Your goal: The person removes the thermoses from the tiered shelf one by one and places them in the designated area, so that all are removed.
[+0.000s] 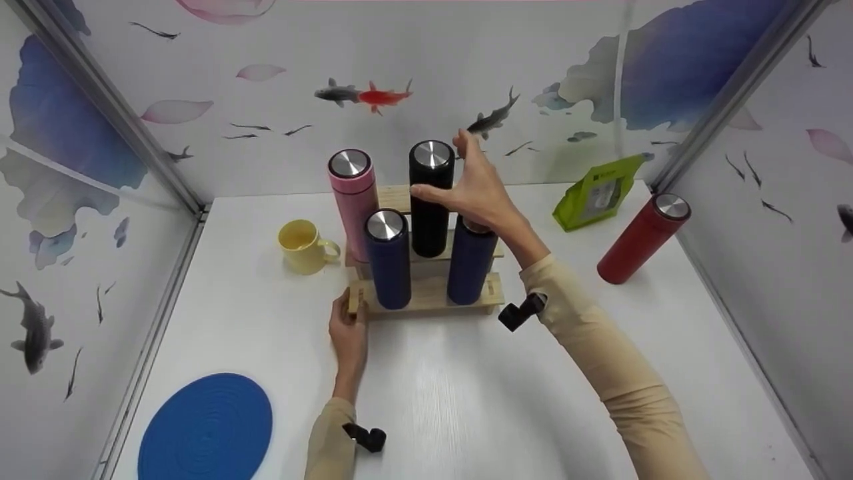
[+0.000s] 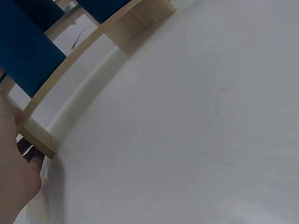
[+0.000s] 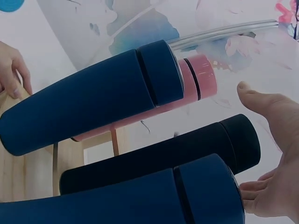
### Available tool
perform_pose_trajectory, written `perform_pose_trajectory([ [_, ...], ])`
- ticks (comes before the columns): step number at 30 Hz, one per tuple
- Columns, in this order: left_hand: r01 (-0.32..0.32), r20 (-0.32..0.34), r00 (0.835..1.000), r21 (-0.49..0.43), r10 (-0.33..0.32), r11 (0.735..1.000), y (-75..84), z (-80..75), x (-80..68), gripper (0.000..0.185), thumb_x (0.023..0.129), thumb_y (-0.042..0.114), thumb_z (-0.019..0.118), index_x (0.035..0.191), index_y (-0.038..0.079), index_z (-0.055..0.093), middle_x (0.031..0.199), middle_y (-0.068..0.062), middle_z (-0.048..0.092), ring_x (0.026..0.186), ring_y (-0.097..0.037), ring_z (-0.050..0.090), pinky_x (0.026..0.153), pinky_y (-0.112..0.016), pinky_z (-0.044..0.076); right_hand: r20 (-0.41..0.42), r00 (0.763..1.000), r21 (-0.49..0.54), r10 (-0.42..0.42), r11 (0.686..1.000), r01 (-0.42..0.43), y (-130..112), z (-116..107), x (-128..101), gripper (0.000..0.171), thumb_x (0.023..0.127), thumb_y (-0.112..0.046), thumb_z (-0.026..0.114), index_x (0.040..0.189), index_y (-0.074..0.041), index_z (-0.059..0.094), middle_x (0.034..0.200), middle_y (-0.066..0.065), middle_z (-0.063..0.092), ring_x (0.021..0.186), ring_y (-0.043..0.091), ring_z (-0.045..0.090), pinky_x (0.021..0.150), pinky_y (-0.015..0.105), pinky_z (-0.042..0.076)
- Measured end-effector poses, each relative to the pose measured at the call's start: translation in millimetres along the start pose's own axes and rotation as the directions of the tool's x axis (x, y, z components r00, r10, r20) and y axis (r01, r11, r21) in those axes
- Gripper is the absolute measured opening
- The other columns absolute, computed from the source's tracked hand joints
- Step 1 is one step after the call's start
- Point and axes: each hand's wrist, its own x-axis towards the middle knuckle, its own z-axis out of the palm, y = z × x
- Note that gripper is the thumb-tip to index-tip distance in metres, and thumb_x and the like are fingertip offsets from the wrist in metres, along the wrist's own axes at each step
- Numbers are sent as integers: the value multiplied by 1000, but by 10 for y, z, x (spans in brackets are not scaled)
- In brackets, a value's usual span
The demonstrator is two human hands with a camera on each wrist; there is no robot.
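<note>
A stepped wooden rack [image 1: 428,293] stands on the white table and bears several steel-lidded bottles. On its lower step are a left blue bottle [image 1: 390,272] and a right blue bottle [image 1: 469,272]; behind them rise a pink bottle [image 1: 353,210] and a black bottle [image 1: 430,230]. My left hand [image 1: 348,339] grips the rack's front left end, fingers curled round the wood [image 2: 39,139]. Beside the top of the black bottle, my right hand [image 1: 485,195] is spread wide, thumb and fingers apart. It partly hides the right blue bottle's lid. The right wrist view shows nothing in its grasp.
A yellow mug [image 1: 301,248] sits left of the rack. To the right are a green pouch [image 1: 596,193] and a red bottle [image 1: 636,240]. A round blue mat [image 1: 208,430] lies at the front left. Patterned walls [image 1: 466,60] enclose the table's back and sides.
</note>
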Motion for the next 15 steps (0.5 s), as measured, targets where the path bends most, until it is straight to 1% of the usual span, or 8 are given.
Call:
perform_pose_trajectory([
  [4,0,9,1000,-1,0,1000,6,-6,-7,44,101,13,62,144,6,52,144,-14,58,108,-20,57,79,-16,46,3,1000,-10,0,1000,0,-20,32,46,115,77,-48,86,159,-3,20,159,17,41,148,29,38,121,41,31],
  [6,-1,12,1000,-4,1,1000,7,-9,-9,44,101,13,62,144,5,52,144,-15,58,109,-20,57,79,-15,46,-4,1000,-5,-6,1000,6,-23,37,60,110,78,-45,86,158,-2,24,155,18,46,145,29,43,120,40,33],
  [9,-3,17,1000,-13,3,1000,9,-14,-8,45,101,13,61,144,5,52,143,-16,58,118,-22,58,82,-14,46,-12,999,35,-44,998,45,-14,44,75,95,81,-35,86,152,-1,35,145,17,55,137,28,52,115,38,39],
  [12,2,19,1000,-21,-1,1000,11,-17,-4,44,101,12,61,144,5,52,142,-16,58,126,-24,57,84,-13,46,-31,994,89,-104,990,107,9,54,84,77,83,-25,85,144,0,45,134,17,62,127,28,60,109,35,45],
  [14,2,25,1000,-30,-1,1000,20,-16,-8,45,101,11,61,144,4,51,142,-17,58,128,-26,57,84,-13,46,-55,990,112,-130,984,136,33,65,86,69,83,-21,85,139,0,51,128,16,66,121,27,64,105,33,48],
  [15,4,28,1000,-32,-3,999,25,-14,-11,45,101,10,61,144,4,51,142,-17,58,127,-26,57,84,-13,46,-68,989,118,-134,983,141,43,66,84,67,83,-20,85,139,0,52,127,15,67,120,26,65,105,32,49],
])
